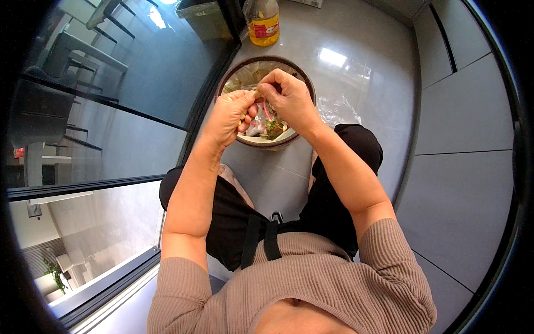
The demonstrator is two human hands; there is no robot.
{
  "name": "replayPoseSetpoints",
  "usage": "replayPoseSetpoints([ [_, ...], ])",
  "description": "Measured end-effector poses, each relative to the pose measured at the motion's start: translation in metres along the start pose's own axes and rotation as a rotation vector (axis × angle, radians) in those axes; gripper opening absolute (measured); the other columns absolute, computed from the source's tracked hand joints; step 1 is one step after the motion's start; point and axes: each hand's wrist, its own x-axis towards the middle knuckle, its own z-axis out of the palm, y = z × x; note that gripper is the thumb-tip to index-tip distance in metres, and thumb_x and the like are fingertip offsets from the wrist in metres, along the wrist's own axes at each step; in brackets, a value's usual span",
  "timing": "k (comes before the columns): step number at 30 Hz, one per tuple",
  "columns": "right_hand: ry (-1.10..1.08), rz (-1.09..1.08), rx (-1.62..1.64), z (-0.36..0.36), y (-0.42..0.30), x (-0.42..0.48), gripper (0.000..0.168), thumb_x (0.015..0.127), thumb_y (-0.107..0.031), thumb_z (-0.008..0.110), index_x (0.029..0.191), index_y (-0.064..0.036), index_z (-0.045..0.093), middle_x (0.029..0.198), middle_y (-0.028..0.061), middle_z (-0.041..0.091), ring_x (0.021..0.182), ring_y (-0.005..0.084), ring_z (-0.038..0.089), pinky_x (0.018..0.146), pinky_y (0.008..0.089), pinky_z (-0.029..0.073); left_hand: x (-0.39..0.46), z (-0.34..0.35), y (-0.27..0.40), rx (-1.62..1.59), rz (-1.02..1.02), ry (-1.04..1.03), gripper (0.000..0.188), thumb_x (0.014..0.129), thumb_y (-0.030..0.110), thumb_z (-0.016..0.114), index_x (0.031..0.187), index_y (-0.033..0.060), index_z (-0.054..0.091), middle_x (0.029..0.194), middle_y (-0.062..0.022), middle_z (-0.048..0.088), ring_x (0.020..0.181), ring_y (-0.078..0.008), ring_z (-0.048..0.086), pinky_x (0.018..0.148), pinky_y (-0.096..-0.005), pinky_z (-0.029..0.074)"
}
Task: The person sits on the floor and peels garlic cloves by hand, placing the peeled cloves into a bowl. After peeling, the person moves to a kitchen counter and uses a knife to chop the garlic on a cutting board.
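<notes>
Over a round, brown-rimmed waste bin (pixel 267 146) with a liner, my two hands meet at the fingertips. My left hand (pixel 235 112) is curled around small yellowish pieces (pixel 242 117), whose kind I cannot tell. My right hand (pixel 290 98) pinches a small pale piece (pixel 257 92) together with the left thumb and finger; the fingers mostly hide it. Inside the bin lie green leafy scraps (pixel 274 129), crumpled clear plastic (pixel 254 128) and a pink strip (pixel 267 112).
A plastic bottle of yellow oil (pixel 263 31) stands beyond the bin. Clear plastic film (pixel 340 109) lies on the floor at its right. A black-framed glass door (pixel 167 62) is on the left, grey cabinets (pixel 463 117) on the right.
</notes>
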Motion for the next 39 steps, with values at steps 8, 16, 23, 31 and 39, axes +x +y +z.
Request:
replayPoseSetpoints([
  [8,-0.039,0.335,0.231,0.001,-0.006,0.001,0.017,0.083,-0.014,0.06,0.082,0.003,0.059,0.071,0.0072,0.062,0.063,0.0121,0.058,0.059,0.0251,0.046,-0.003,0.009,-0.008,0.121,0.119,0.135,0.021,0.092,0.022,0.054,0.085,0.0028,0.059,0.062,0.0013,0.054,0.043,-0.002,0.042,0.035,-0.014,0.031],
  [16,-0.114,0.541,0.6,-0.008,-0.004,0.004,0.014,0.09,-0.019,0.057,0.087,-0.005,0.057,0.074,0.0003,0.058,0.064,0.006,0.055,0.06,0.0189,0.047,-0.001,0.009,-0.005,0.195,0.151,0.129,0.021,0.092,0.022,0.054,0.087,0.0028,0.06,0.062,0.0017,0.054,0.043,-0.0022,0.042,0.036,-0.014,0.031],
  [23,-0.055,0.417,0.352,-0.008,-0.007,0.004,0.017,0.088,-0.018,0.058,0.085,-0.002,0.057,0.069,0.0022,0.058,0.058,0.0068,0.052,0.053,0.0213,0.044,0.0,0.005,-0.005,0.138,0.158,0.114,0.023,0.093,0.024,0.053,0.091,0.0019,0.06,0.062,0.0019,0.053,0.042,-0.0016,0.041,0.035,-0.0136,0.031],
  [31,-0.047,0.209,-0.018,-0.016,0.005,0.006,0.018,0.084,-0.014,0.056,0.091,0.002,0.059,0.073,0.0067,0.059,0.065,0.0161,0.056,0.062,0.0279,0.046,0.0,0.003,0.001,-0.058,0.066,0.066,0.028,0.094,0.025,0.049,0.095,-0.0005,0.059,0.061,0.0015,0.053,0.041,-0.0017,0.04,0.033,-0.0136,0.031],
  [39,-0.041,-0.051,-0.024,-0.002,-0.002,0.001,0.021,0.081,-0.015,0.059,0.093,0.002,0.061,0.09,0.0129,0.058,0.075,0.0205,0.058,0.069,0.0301,0.047,0.003,0.001,-0.007,-0.035,0.112,0.092,0.023,0.093,0.025,0.052,0.086,0.0039,0.058,0.061,0.001,0.053,0.04,-0.0024,0.041,0.032,-0.0141,0.03],
])
